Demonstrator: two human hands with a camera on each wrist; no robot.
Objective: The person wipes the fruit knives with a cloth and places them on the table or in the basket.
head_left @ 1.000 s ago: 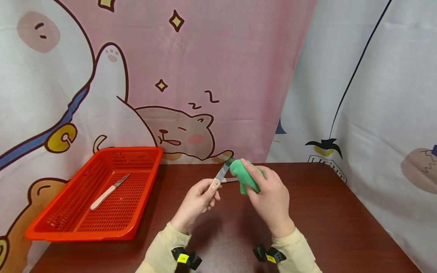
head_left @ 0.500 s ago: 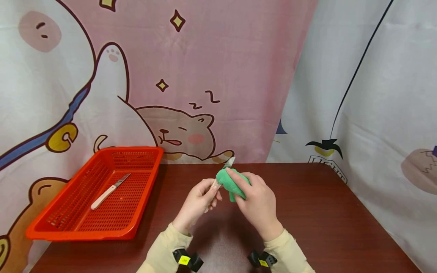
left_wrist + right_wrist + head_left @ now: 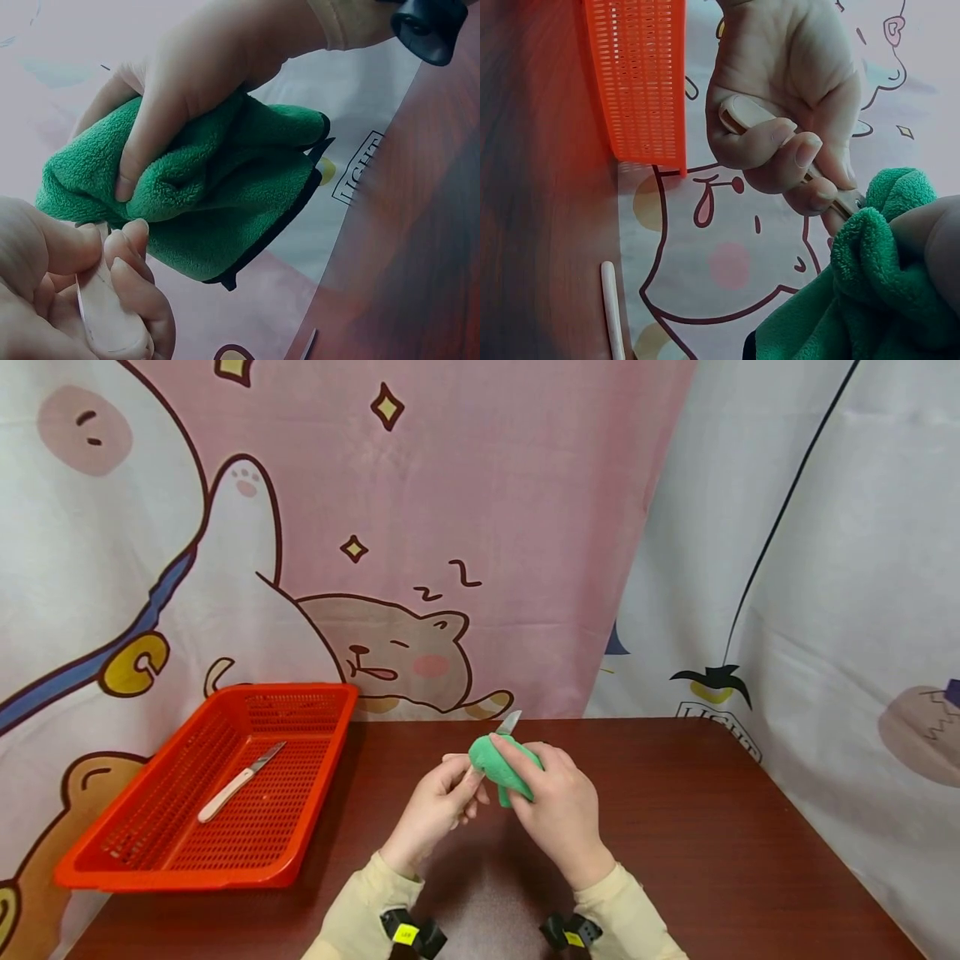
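Observation:
My left hand (image 3: 435, 806) grips the pale handle of a folding knife (image 3: 748, 112), its fingers curled round it. The knife's blade (image 3: 510, 722) points up and away, with only its tip end showing past a green cloth (image 3: 225, 202). My right hand (image 3: 562, 806) pinches this dark-edged cloth round the blade, close to the handle. Cloth and fingers hide the rest of the blade. In the right wrist view the pale handle of another knife (image 3: 612, 307) lies on the table, hidden behind my hands in the head view.
A red plastic basket (image 3: 300, 852) stands at the left, with a pale-handled knife (image 3: 232, 789) lying open in it. Behind the dark brown table (image 3: 720, 843) hangs a printed cartoon curtain (image 3: 525, 527).
My right hand has drawn the cloth from the blade's tip down toward the handle, moving left. The tip now shows beyond the cloth. The left hand stays nearly in place.

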